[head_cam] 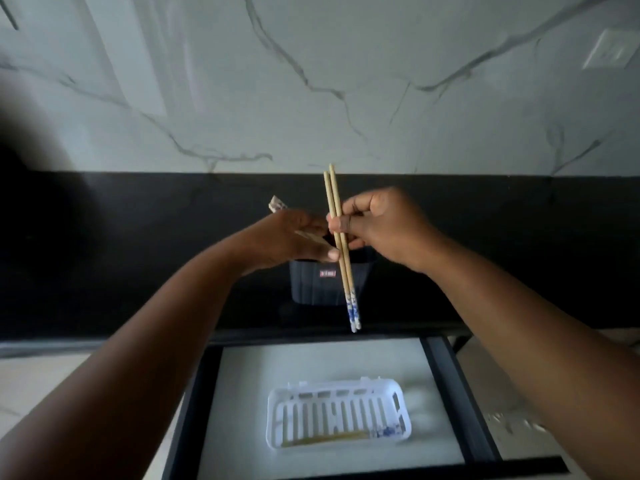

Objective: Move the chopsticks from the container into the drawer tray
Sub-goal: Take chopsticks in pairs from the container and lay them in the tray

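Two chopsticks (337, 237) stand nearly upright in our right hand (384, 230), pinched side by side between thumb and curled fingers around their middle. Their bare wooden ends point up toward the marble wall (346, 81), and their blue-and-white patterned ends hang down in front of the dark container (311, 282). The pair tilts slightly, with the lower ends leaning to the right.

Our left hand (294, 240) is just beside the right one, above the container's mouth. Its fingers curl around another bundle of chopsticks (277, 205), whose patterned ends stick out past the back of the hand to the upper left; a pale length of them also shows under the palm. We cannot tell how many are in that bundle.

The container sits on the black worktop (138, 271) against the wall, directly behind the open drawer (346, 358). Inside the drawer, on its pale floor, lies the white slotted tray (339, 417), well below both hands. One more pair of chopsticks (332, 438) already lies along the tray's near edge, patterned ends to the right. On the wall at the upper right we see a white socket plate (609, 53).
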{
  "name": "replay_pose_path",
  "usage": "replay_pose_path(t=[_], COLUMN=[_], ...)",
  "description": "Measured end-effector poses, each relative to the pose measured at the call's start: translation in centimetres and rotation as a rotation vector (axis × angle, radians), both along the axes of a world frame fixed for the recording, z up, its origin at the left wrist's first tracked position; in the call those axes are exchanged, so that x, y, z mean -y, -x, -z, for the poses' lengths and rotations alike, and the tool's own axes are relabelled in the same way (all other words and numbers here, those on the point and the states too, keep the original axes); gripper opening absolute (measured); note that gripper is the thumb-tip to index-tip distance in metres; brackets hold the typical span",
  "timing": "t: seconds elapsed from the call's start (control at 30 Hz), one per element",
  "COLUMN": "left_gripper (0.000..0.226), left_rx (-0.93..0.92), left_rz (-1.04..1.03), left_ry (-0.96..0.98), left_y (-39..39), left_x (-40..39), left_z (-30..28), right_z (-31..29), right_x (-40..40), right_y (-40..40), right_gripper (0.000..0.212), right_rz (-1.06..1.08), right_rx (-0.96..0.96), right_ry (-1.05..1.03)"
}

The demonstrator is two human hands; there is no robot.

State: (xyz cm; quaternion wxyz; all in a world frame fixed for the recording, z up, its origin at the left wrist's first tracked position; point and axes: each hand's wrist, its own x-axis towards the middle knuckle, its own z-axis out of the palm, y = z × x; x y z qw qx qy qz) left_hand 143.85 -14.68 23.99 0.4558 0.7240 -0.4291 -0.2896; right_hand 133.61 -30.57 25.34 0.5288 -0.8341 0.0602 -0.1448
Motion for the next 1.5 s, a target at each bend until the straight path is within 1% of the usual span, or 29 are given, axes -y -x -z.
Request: replay_pose_path(t=[0.07,0.13,0.17,0.23,0.3,0.33,0.4,0.5,0.6,0.63,0.7,0.77,0.87,1.0,1.13,1.23,1.37,1.4,1.5], left_gripper=[0.049,0.066,0.066,0.049,0.034,0.033,0.038,0.056,0.077,0.081,0.084,0.081,0.081,0.081,0.080,0.080,0.080,0.080,0.080], left_rx=[0.015,0.024,0.059,0.233,0.426,0.490,0.579,0.592,0.613,0.625,0.638,0.656,0.709,0.739,0.748,0.751,0.761,0.762,0.764], left_rz=[-0.057,-0.172,-0.249,-0.438,-0.573,-0.609,-0.655,-0.648,-0.558,-0.528,-0.493,-0.497,-0.506,-0.524,-0.534,-0.536,-0.540,-0.542,-0.550], left_ry=[-0.009,-0.036,-0.029,0.087,0.188,0.188,0.084,-0.265,-0.599,-0.675,-0.756,-0.754,-0.737,-0.721,-0.717,-0.718,-0.713,-0.713,-0.712], left_y=[-0.7,-0.9,-0.9,-0.8,-0.9,-1.0,-1.4,-2.1,-2.6,-2.7,-2.6,-2.4,-2.3,-2.4,-2.2,-2.3,-2.2,-2.2,-2.2], left_x=[-1.3,-2.7,-3.2,-4.1,-4.9,-5.3,-5.9,-6.6,-6.9,-6.8,-6.5,-6.2,-6.3,-6.5,-6.4,-6.4,-6.4,-6.4,-6.4], left_z=[1.9,3.5,4.2,5.5,6.5,7.0,8.5,11.6,15.0,16.0,17.7,18.8,19.6,19.7,19.7,19.7,19.7,19.7,19.8], right_z=[3.8,7.6,9.3,12.4,14.9,16.0,18.2,20.7,22.3,22.7,23.4,24.1,25.1,26.5,27.3,26.8,25.7,25.7,26.4], right_x=[-0.5,-1.1,-1.4,-1.9,-2.7,-3.1,-3.9,-4.5,-4.8,-4.8,-4.7,-4.7,-5.2,-6.1,-6.3,-6.2,-6.0,-5.8,-5.2], right_y=[1.3,2.6,3.2,4.2,5.1,5.4,5.9,6.0,5.3,4.9,4.4,3.9,3.0,2.5,2.6,2.3,1.6,1.7,2.2], right_gripper=[0.011,0.004,0.004,0.007,0.007,0.011,0.021,0.022,0.032,0.032,0.024,0.015,0.010,0.010,0.004,0.022,0.034,0.036,0.027], right_rz=[-0.037,-0.072,-0.093,-0.157,-0.271,-0.341,-0.465,-0.534,-0.531,-0.533,-0.538,-0.551,-0.601,-0.637,-0.647,-0.665,-0.660,-0.658,-0.672], right_rx=[-0.075,-0.179,-0.229,-0.307,-0.416,-0.483,-0.596,-0.655,-0.677,-0.690,-0.716,-0.721,-0.730,-0.799,-0.838,-0.818,-0.758,-0.763,-0.834], right_ry=[0.055,0.119,0.150,0.240,0.344,0.403,0.502,0.548,0.552,0.542,0.519,0.516,0.529,0.571,0.606,0.630,0.614,0.601,0.627])
